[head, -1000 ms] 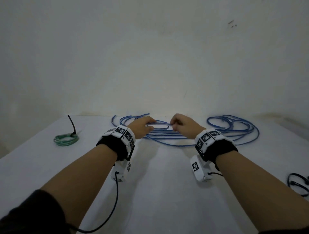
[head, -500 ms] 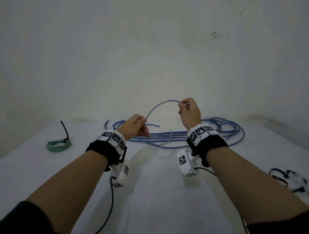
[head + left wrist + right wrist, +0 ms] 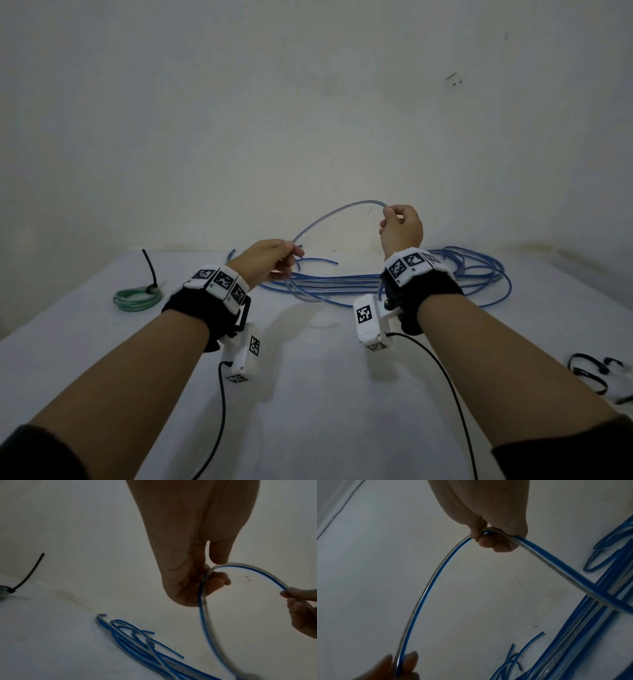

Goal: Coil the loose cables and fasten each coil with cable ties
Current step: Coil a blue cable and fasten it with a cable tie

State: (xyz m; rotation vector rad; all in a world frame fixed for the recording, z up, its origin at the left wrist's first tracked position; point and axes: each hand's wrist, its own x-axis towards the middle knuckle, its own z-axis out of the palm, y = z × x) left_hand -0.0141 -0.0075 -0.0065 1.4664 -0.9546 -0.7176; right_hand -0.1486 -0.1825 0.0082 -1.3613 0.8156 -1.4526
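Observation:
A blue-and-clear cable [image 3: 334, 214] arches in the air between my two hands. My left hand [image 3: 270, 262] pinches one part of it low over the table, seen close in the left wrist view [image 3: 208, 578]. My right hand [image 3: 399, 228] grips it higher up, fingers curled round the cable [image 3: 494, 536]. Below them the pile of loose blue cables [image 3: 394, 282] lies spread along the back of the white table [image 3: 308, 394]. The same pile [image 3: 137, 641] shows in the left wrist view, and it [image 3: 599, 615] shows in the right wrist view.
A green coil [image 3: 137, 298] fastened with a black cable tie [image 3: 150, 270] lies at the back left. Several loose black cable ties [image 3: 592, 371] lie at the right edge. A plain wall stands right behind the table.
Both hands have lifted one blue cable off the pile. The right hand rose higher and the cable now arches between them.

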